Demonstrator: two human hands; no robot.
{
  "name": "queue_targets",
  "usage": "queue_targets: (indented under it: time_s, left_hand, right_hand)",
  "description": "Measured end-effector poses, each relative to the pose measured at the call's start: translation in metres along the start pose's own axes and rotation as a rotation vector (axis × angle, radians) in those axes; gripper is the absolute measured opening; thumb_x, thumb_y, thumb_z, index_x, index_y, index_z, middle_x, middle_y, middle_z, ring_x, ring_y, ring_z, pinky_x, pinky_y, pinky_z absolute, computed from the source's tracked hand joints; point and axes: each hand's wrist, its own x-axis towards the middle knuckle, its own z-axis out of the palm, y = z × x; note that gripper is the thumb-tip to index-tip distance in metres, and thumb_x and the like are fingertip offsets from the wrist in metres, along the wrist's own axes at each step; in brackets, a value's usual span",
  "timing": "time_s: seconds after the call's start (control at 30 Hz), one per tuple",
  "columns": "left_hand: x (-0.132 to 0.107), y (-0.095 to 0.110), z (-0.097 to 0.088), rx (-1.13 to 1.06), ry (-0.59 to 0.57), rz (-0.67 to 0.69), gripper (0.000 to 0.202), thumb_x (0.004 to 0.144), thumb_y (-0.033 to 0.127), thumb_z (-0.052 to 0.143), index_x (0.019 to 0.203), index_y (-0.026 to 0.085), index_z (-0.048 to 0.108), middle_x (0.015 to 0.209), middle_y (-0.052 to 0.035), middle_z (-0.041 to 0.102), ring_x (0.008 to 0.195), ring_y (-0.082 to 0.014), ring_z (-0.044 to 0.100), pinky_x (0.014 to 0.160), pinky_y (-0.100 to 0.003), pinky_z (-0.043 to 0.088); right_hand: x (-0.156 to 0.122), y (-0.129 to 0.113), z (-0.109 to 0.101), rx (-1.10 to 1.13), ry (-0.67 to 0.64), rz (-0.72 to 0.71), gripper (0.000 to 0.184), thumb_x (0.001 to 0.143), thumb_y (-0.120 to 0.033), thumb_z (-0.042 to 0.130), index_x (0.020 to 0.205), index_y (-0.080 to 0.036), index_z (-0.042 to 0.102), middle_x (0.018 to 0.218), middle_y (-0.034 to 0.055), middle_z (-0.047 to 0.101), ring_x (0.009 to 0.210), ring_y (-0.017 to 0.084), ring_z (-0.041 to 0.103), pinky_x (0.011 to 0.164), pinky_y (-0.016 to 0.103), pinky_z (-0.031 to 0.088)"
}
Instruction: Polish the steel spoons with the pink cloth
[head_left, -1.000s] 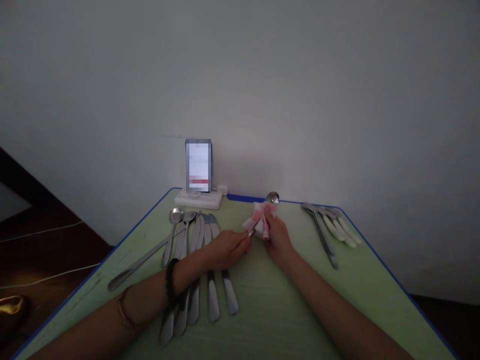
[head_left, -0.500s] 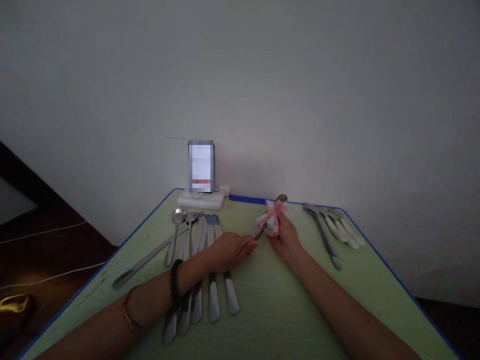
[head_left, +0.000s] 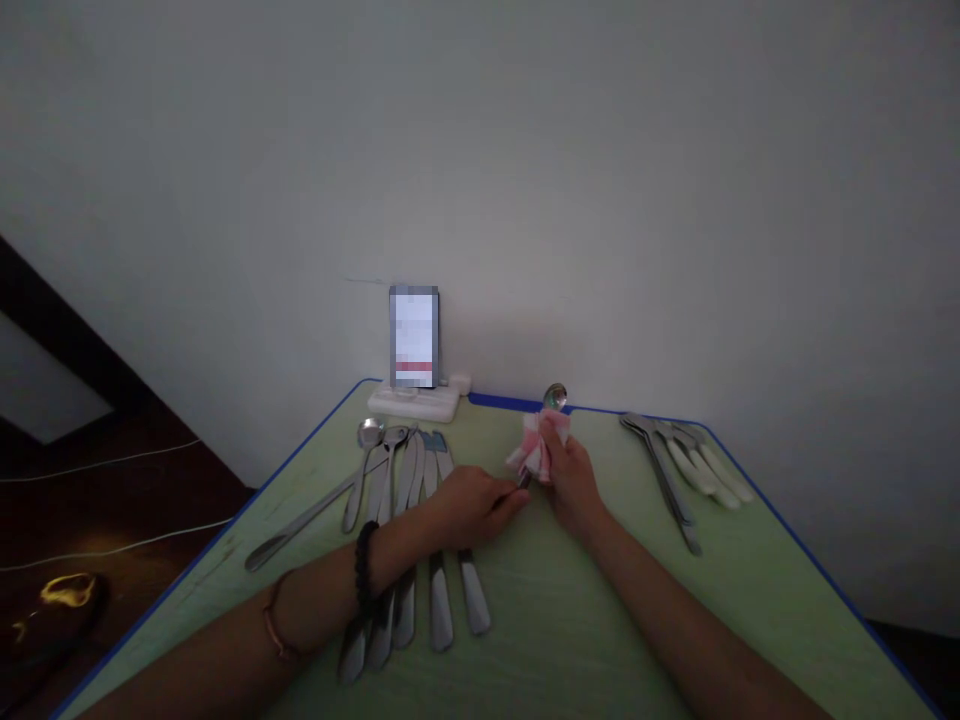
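My left hand (head_left: 476,505) pinches the handle end of a metal spoon (head_left: 553,397) near the middle of the green table (head_left: 570,640). The spoon slants up and away, its shiny bowl standing above my right hand (head_left: 571,478). My right hand is closed around a pink and white cloth (head_left: 534,450) that wraps the spoon's stem just under the bowl. A dark bead bracelet and a thin band sit on my left wrist.
A row of several knives and spoons (head_left: 409,520) lies on the left under my left forearm, with a long ladle (head_left: 300,522) beside them. Several more utensils (head_left: 679,460) lie at the right. A phone (head_left: 414,336) stands on a white stand (head_left: 414,400) against the wall.
The cloth in my right hand has slid up the spoon toward the bowl and back a little. The view has shifted slightly to the left.
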Motion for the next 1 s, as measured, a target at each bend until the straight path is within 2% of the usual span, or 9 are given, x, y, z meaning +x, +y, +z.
queue_targets:
  time_s: [0.1,0.2,0.43,0.57,0.63,0.73,0.8,0.9,1.0]
  left_hand:
    - [-0.004,-0.001,-0.002,0.0,-0.003,0.067,0.047,0.094,0.038,0.03,0.066,0.017,0.061,0.059,-0.0029,0.063,0.055,-0.0134,0.058,0.052,-0.023,0.032]
    - [-0.009,0.003,-0.002,0.051,-0.012,0.181,0.043,0.092,0.035,0.035,0.062,0.016,0.057,0.059,-0.0026,0.063,0.054,-0.0128,0.057,0.052,-0.024,0.033]
    - [-0.022,0.007,-0.005,0.181,-0.021,0.384,0.024,0.088,0.028,0.041,0.071,0.017,0.055,0.067,-0.0033,0.063,0.06,-0.0148,0.058,0.058,-0.027,0.037]
    - [-0.027,-0.002,-0.012,0.227,-0.029,0.404,0.022,0.087,0.034,0.043,0.077,0.017,0.054,0.072,-0.0044,0.06,0.066,-0.0167,0.057,0.06,-0.028,0.039]
    - [-0.025,-0.006,-0.016,0.229,-0.055,0.369,0.025,0.088,0.036,0.042,0.076,0.018,0.053,0.071,-0.0041,0.059,0.066,-0.0164,0.057,0.06,-0.027,0.038]
    - [-0.015,-0.009,-0.028,0.182,-0.023,0.208,0.026,0.091,0.034,0.035,0.08,0.018,0.052,0.076,-0.0035,0.061,0.068,-0.0159,0.057,0.061,-0.027,0.038]
    - [-0.003,-0.01,-0.041,0.134,0.097,0.032,0.024,0.091,0.035,0.035,0.088,0.018,0.051,0.082,-0.0043,0.061,0.071,-0.0168,0.057,0.061,-0.027,0.037]
    - [0.016,-0.012,-0.069,0.047,0.278,-0.227,0.026,0.091,0.04,0.035,0.094,0.017,0.048,0.082,-0.0042,0.059,0.067,-0.0157,0.054,0.059,-0.026,0.037]
    - [0.029,-0.012,-0.099,-0.048,0.355,-0.306,0.034,0.092,0.044,0.028,0.089,0.017,0.049,0.082,-0.0047,0.059,0.069,-0.0163,0.055,0.062,-0.027,0.038]
  right_hand:
    - [0.006,0.003,-0.004,-0.025,0.017,-0.051,0.038,0.066,-0.055,0.064,0.068,-0.017,0.058,0.053,-0.0028,0.057,0.048,0.011,0.047,0.047,0.023,0.036]
    - [0.011,0.003,-0.006,-0.046,0.072,-0.099,0.041,0.065,-0.057,0.062,0.065,-0.017,0.056,0.051,-0.0029,0.055,0.047,0.01,0.044,0.046,0.022,0.033]
    - [0.004,-0.005,-0.002,-0.17,0.091,-0.142,0.038,0.067,-0.054,0.061,0.06,-0.018,0.053,0.048,-0.0052,0.049,0.045,0.009,0.039,0.045,0.022,0.031]
    - [0.002,-0.007,-0.002,-0.215,0.055,-0.184,0.037,0.069,-0.054,0.059,0.058,-0.019,0.052,0.046,-0.0054,0.047,0.044,0.009,0.038,0.045,0.023,0.03]
    - [0.001,-0.007,-0.003,-0.231,0.039,-0.187,0.038,0.069,-0.054,0.059,0.058,-0.019,0.052,0.045,-0.0056,0.046,0.044,0.009,0.038,0.044,0.023,0.03]
    - [0.0,-0.006,-0.002,-0.238,0.029,-0.189,0.038,0.068,-0.055,0.059,0.058,-0.019,0.052,0.046,-0.0055,0.045,0.044,0.01,0.037,0.043,0.023,0.028]
    - [-0.001,-0.006,-0.002,-0.253,0.017,-0.206,0.038,0.068,-0.055,0.059,0.059,-0.018,0.054,0.046,-0.0054,0.046,0.045,0.01,0.037,0.044,0.023,0.029]
    - [-0.001,-0.012,0.0,-0.316,-0.029,-0.247,0.037,0.07,-0.055,0.058,0.065,-0.018,0.06,0.048,-0.0051,0.048,0.046,0.01,0.037,0.047,0.023,0.031]
    - [-0.003,-0.031,0.003,-0.427,-0.145,-0.3,0.034,0.075,-0.05,0.055,0.073,-0.017,0.064,0.054,-0.004,0.052,0.049,0.011,0.041,0.049,0.023,0.033]
